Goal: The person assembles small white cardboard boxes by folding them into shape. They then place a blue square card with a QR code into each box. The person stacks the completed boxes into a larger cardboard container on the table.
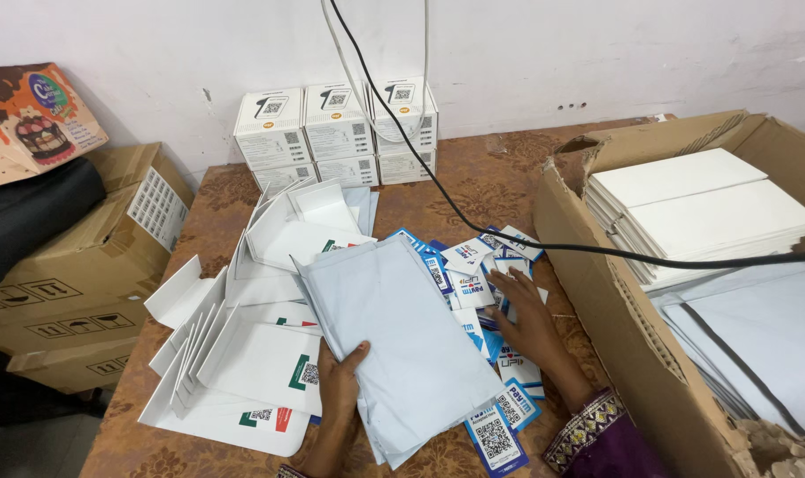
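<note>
Brown patterned table (pixel 473 177) is filling most of the view. A big open cardboard carton (pixel 615 310) is sitting on its right side, holding stacks of flat white sheets (pixel 704 204) and grey mailer bags (pixel 766 336). More cardboard boxes (pixel 92 257) are stacking up off the left edge. Six small white boxes (pixel 336 133) are standing in two rows against the wall at the back. A black cable (pixel 473 221) is running down from the top and across the carton.

Folded white card sleeves (pixel 243 354) are lying fanned out on the left half of the table, overlapping each other.

The stack of grey mailer envelopes (pixel 394 345) is lying tilted in the middle of the table, between the two hands, partly over the sleeves and partly over the stickers. The left hand (pixel 340 389) is gripping its lower left edge, thumb on top, fingers underneath and hidden. The right hand (pixel 526 319) is lying just right of the stack, apart from it, fingers spread flat and pressing on the pile of blue-and-white code stickers (pixel 495 354); cannot tell if it is pinching one. A purple sleeve with embroidered cuff (pixel 597 434) is covering the right wrist.

The stickers are lying scattered between the envelope stack and the carton, some poking out under the stack's lower end.
</note>
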